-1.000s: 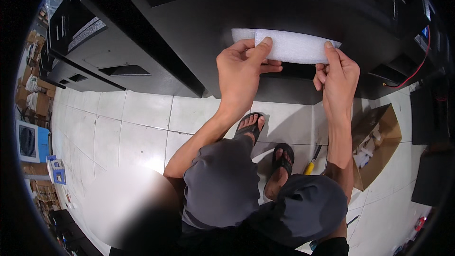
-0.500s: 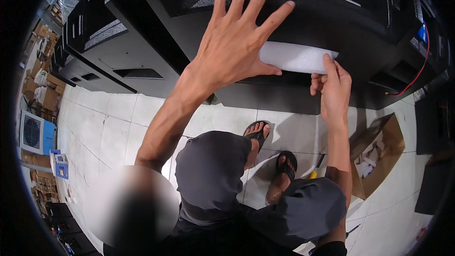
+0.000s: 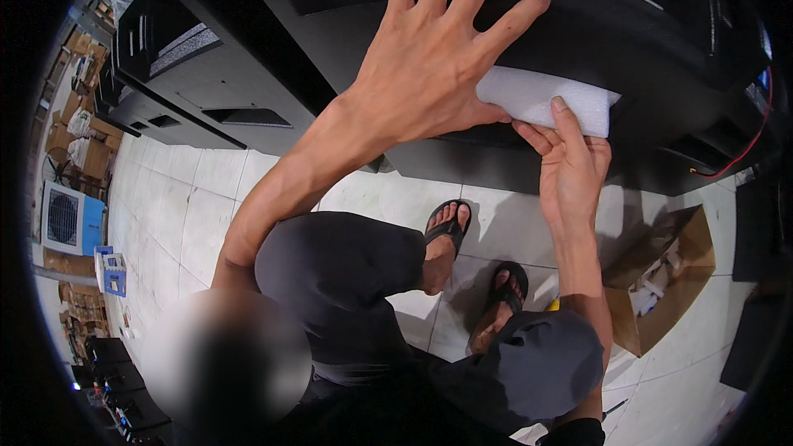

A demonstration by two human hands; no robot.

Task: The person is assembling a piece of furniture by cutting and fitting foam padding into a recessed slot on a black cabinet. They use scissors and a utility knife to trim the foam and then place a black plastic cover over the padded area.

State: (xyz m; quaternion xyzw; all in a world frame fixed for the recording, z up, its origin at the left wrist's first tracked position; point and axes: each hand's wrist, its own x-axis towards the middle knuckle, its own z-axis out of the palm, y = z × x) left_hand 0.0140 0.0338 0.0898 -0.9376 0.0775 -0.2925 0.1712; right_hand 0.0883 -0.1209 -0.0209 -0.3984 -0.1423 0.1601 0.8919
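Observation:
A strip of white foam sheet (image 3: 524, 92) lies against the slot in the near face of a large black cabinet (image 3: 487, 167). My left hand (image 3: 425, 74) is spread flat over the cabinet, fingers pointing away from me, its thumb at the strip's left lower edge. From the lower right, my right hand (image 3: 572, 173) grips the strip's lower right edge, thumb on top and fingers curled beneath. The strip's left end is hidden behind my left hand, and what lies inside the slot cannot be seen.
More black cabinets (image 3: 239, 83) stand in a row to the left. An open cardboard box (image 3: 671, 314) with white scraps sits on the tiled floor at right. A red wire (image 3: 747, 149) hangs from the cabinet's right. A blue-and-white fan unit (image 3: 73, 219) stands far left.
My right hand has shifted left along the strip, its fingers now under the lower edge nearer my left thumb. The left hand stays spread on the cabinet. The view has shifted slightly.

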